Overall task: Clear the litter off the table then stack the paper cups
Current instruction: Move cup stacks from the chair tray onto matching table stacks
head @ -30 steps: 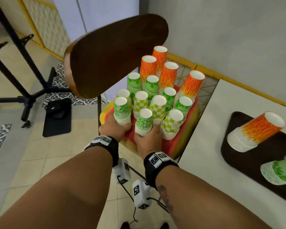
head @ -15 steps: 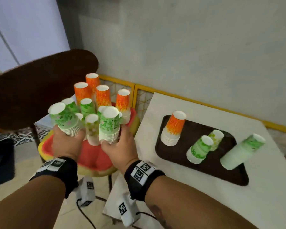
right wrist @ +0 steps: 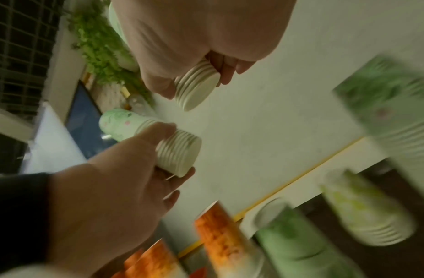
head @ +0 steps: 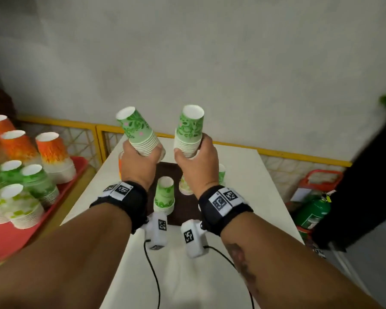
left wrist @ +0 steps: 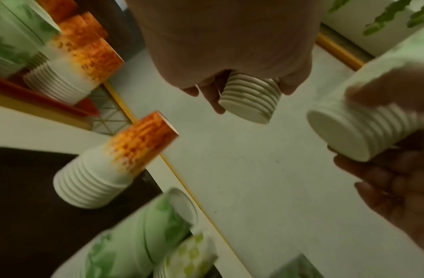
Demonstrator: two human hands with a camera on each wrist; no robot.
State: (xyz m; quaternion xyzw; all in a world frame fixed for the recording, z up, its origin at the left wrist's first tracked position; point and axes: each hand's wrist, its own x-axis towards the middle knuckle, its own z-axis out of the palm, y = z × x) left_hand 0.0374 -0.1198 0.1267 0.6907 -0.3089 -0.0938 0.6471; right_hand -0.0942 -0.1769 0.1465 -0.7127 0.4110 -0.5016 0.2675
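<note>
My left hand (head: 140,153) grips a stack of green paper cups (head: 138,132), bottoms up and tilted left, above the far end of the white table (head: 254,197). Beside it my right hand (head: 188,150) grips a second green stack (head: 190,128), held nearly upright. Below them lies a brown tray (head: 185,212) with a green stack (head: 164,195), a yellow-green stack (head: 184,186) half hidden by my right wrist, and an orange stack (left wrist: 116,161). In the wrist views my left hand (left wrist: 244,101) and right hand (right wrist: 199,82) curl round the stacks' rims.
A red tray (head: 0,237) at the left carries several orange and green cup stacks (head: 51,152). A yellow railing (head: 236,146) runs behind the table by the wall. A green extinguisher (head: 312,212) and a dark blurred shape (head: 366,175) stand at the right.
Both hands lifted a green stack each off the red tray and carried them right and up, over the table's brown tray. The view swung from the chair to the table.
</note>
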